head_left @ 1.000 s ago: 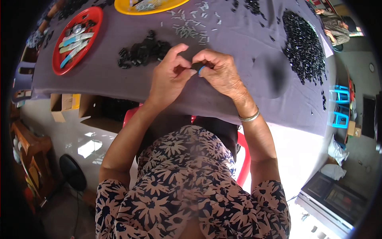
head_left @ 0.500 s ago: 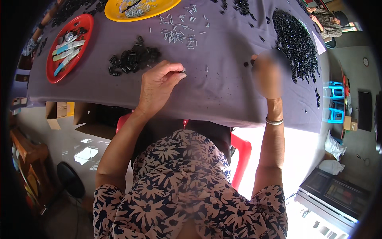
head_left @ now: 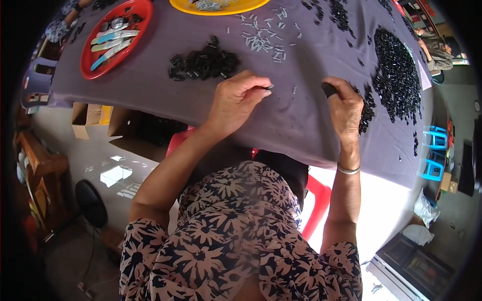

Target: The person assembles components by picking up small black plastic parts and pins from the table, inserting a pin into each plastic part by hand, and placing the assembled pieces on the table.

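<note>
My left hand [head_left: 241,103] is closed in a pinch above the purple tablecloth [head_left: 296,133]; a tiny silvery piece, like a metal pin, shows at its fingertips. To its upper left is a heap of short black cylinders [head_left: 203,62]. My right hand [head_left: 347,113] has its fingers curled in, with a black cover [head_left: 329,89] on the thumb tip. Whatever its fingers may hold is hidden. It is beside the edge of a large pile of small black parts [head_left: 396,75]. One loose metal pin [head_left: 294,90] lies between my hands, and more metal pins [head_left: 263,40] are scattered farther back.
A red plate [head_left: 86,67] with knife-like tools stands at the far left, and a yellow plate [head_left: 226,12] of pins at the back. Below the table's front edge are an open cardboard box [head_left: 125,130] and a red stool [head_left: 319,195]. Another person's arm [head_left: 68,20] shows at the upper left.
My right hand, blurred before, has come away from the black pile toward my left hand. The left hand keeps its pinch. The whole view has shifted, so the table appears farther right.
</note>
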Available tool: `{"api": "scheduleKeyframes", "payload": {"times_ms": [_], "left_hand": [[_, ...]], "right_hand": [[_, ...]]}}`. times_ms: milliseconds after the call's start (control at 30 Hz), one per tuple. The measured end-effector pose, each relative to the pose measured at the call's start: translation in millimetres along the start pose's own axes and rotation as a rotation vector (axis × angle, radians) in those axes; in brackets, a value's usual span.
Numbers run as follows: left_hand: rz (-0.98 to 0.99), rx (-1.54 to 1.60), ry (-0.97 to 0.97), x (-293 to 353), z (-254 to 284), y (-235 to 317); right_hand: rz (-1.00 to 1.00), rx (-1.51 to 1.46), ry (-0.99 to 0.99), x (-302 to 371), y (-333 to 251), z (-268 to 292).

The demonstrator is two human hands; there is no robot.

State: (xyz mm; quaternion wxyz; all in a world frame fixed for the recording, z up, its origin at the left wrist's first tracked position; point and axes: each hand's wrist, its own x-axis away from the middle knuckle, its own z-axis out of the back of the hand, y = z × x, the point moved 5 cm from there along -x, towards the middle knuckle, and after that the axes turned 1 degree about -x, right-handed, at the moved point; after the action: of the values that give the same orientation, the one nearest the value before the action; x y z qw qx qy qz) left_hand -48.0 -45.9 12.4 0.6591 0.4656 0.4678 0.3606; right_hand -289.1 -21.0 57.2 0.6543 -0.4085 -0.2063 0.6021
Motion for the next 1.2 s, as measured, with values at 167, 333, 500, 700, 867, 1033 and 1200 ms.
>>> {"api": "scheduleKeyframes", "payload": {"times_ms": [167, 333, 500, 700, 867, 1033, 1200], "left_hand": [[0.012, -0.034, 0.009, 1, -1, -2], [-0.023, -0.024, 0.073, 0, 0, 1], [0.000, -0.064, 0.032, 1, 2, 3], [0.069, 0.053, 0.061, 0, 1, 3], [0.077, -0.010, 0.057, 1, 3, 1], [0.071, -0.110, 0.010, 1, 3, 8], [-0.052, -0.177, -0.009, 3, -3, 8]], "right_hand": [[0.082, -0.391, -0.273, 2, -46, -50], [0.155, -0.262, -0.289, 3, -52, -62], [0.148, -0.231, -0.289, 5, -54, -67], [0.084, -0.142, -0.305, 6, -49, -73], [0.097, -0.084, -0.365, 2, -53, -74], [0.108, 0.011, -0.496, -3, -62, -74], [-0.131, -0.135, -0.637, -9, -47, -74]]}}
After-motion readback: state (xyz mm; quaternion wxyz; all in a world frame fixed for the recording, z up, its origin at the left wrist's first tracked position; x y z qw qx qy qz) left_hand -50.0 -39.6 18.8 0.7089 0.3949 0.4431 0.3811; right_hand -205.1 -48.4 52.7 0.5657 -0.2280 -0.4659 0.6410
